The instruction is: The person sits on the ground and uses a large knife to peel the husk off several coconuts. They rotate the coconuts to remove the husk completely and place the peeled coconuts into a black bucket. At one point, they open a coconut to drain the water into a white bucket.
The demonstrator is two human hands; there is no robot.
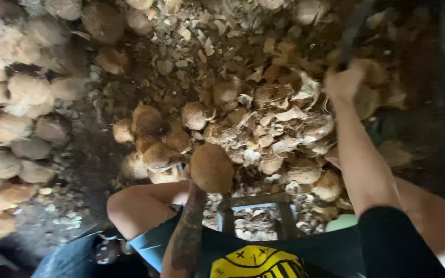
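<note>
My left hand (195, 188) holds a round brown husked coconut (211, 167) from below, in front of my chest; the coconut hides most of the fingers. The tattooed left forearm runs down from it. My right hand (343, 82) is raised at the upper right, blurred, with its fingers closed around a dark tool handle (354, 33) that points up and away. The tool's far end is lost in the dark background. The two hands are well apart.
A heap of husked coconuts (24, 98) lines the left side. A smaller cluster (150, 139) lies just left of the held one. Husk and shell scraps (284, 121) cover the ground ahead. A metal frame (256, 208) stands between my knees.
</note>
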